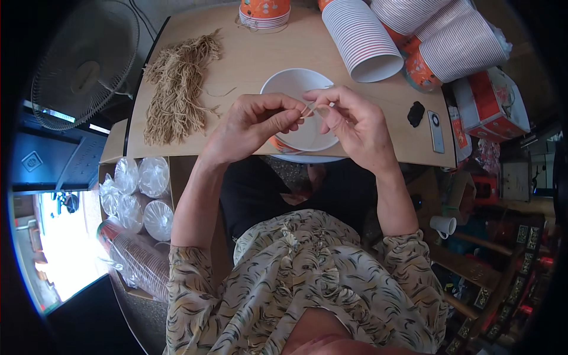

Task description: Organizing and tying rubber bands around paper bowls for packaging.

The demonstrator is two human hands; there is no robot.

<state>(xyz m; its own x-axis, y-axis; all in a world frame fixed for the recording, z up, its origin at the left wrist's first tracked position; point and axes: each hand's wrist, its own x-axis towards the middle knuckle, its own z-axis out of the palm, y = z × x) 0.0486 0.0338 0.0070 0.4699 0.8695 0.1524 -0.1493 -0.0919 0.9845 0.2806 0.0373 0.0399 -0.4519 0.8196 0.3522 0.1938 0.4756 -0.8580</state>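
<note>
Both hands meet over a white-lined paper bucket at the table's near edge. A short piece of tan cord runs between my fingertips. My left hand pinches one part of it between thumb and forefinger. My right hand grips the other part with thumb and fingers bent in. Whether the cord is knotted or looped is too small to tell. The bucket's mouth faces up, and a bit of its orange outside shows below my left hand. A heap of similar tan cords lies at the left.
Nested paper buckets lie at the back right beside bagged stacks. An orange bucket stack stands at the back. A phone and a black lump lie right. A fan and a carton of wrapped stacks are left.
</note>
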